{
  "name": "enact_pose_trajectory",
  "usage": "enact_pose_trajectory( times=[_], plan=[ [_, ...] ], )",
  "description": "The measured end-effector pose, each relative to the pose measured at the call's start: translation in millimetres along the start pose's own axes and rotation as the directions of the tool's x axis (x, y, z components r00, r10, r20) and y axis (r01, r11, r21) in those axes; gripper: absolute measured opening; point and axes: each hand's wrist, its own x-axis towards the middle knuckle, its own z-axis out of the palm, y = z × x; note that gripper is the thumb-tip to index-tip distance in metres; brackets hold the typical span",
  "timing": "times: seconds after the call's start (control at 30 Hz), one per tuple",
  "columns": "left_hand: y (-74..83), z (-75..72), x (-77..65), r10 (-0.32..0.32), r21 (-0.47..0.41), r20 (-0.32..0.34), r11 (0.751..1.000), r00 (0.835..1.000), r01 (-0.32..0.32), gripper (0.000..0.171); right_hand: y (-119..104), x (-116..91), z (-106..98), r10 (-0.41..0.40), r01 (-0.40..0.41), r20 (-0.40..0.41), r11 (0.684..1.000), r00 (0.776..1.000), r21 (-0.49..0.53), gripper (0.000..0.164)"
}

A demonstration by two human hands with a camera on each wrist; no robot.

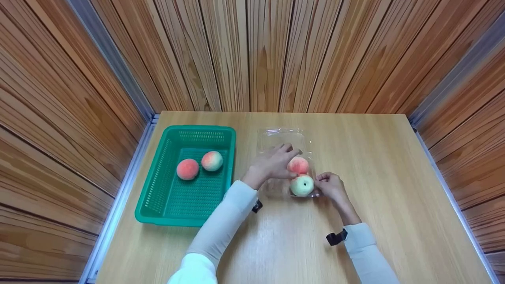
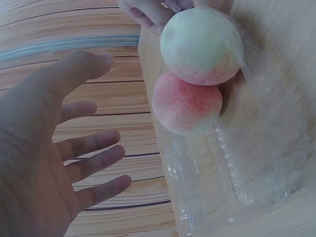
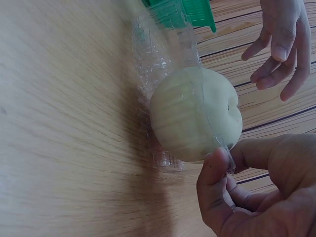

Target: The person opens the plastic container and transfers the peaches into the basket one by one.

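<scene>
A clear plastic clamshell box (image 1: 281,138) lies unfolded on the table, with two peaches at its right side. One is a reddish peach (image 1: 298,165); nearer the front edge sits a pale peach (image 1: 302,185), its dark stem hole facing up. My left hand (image 1: 274,161) hovers over the box beside the reddish peach. In the left wrist view its fingers (image 2: 94,170) are spread, apart from both fruits and holding nothing. My right hand (image 3: 266,187) pinches the box's rim between thumb and fingertips, close against the pale peach.
A green plastic basket (image 1: 185,223) stands on the table to the left. Inside it lie a red peach (image 1: 187,169) and a pale pink peach (image 1: 212,161). Wood-panelled walls (image 1: 268,55) enclose the table (image 1: 386,157) at the back and sides.
</scene>
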Motion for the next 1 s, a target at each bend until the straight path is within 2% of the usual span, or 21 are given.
enact_pose_trajectory(
  times=[0.17,0.37,0.53,1.0],
  plan=[
    [3.9,3.5,2.5,-0.002,0.008,0.026,1.000,1.000,0.002,0.074,0.1,0.3,0.2,-0.011,0.012,-0.004,1.000,1.000,0.001,0.018],
    [7.5,7.3,4.8,0.037,0.036,0.017,0.999,0.999,-0.037,0.070,-0.1,0.6,0.7,-0.021,0.020,-0.025,1.000,0.999,-0.021,0.017],
    [10.3,11.0,5.0,0.045,0.053,0.019,0.998,0.999,-0.046,0.067,-0.4,0.9,0.2,-0.018,0.018,-0.019,1.000,1.000,-0.019,0.017],
    [15.9,21.3,7.4,0.022,0.016,0.074,1.000,0.997,-0.023,0.073,-0.1,1.1,-0.2,-0.019,0.018,-0.014,0.999,1.000,-0.029,0.018]
  ],
)
